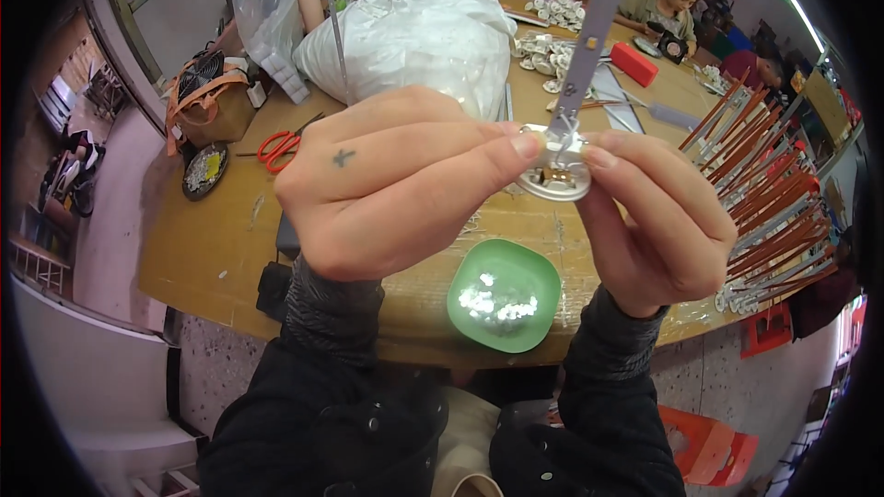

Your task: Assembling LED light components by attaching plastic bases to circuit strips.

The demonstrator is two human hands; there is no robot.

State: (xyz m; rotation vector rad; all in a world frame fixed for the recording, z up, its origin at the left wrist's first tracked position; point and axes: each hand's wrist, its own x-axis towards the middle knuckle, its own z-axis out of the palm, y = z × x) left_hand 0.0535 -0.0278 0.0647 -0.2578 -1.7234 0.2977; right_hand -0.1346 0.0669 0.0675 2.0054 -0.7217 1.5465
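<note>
Both my hands are raised over the table, pinching a small round white lamp base (555, 186) from either side. My left hand (396, 179) has thumb and forefinger on its left edge. On the opposite edge, the fingertips of my right hand (656, 212) press. Thin wires and small metal parts show in the base. A narrow grey LED strip (589, 46) with small yellow chips rises from it, upright and slightly tilted to the right. Below the hands, a green square dish (505, 336) holds many small shiny pieces.
Red-handled scissors (279, 149) and a dark round dish (204, 173) lie left. A large white sack (410, 37) stands behind my hands. Many brown and grey strips (769, 202) are piled right, near a red box (633, 64). White lamp parts (550, 57) and other people (668, 5) are farther back.
</note>
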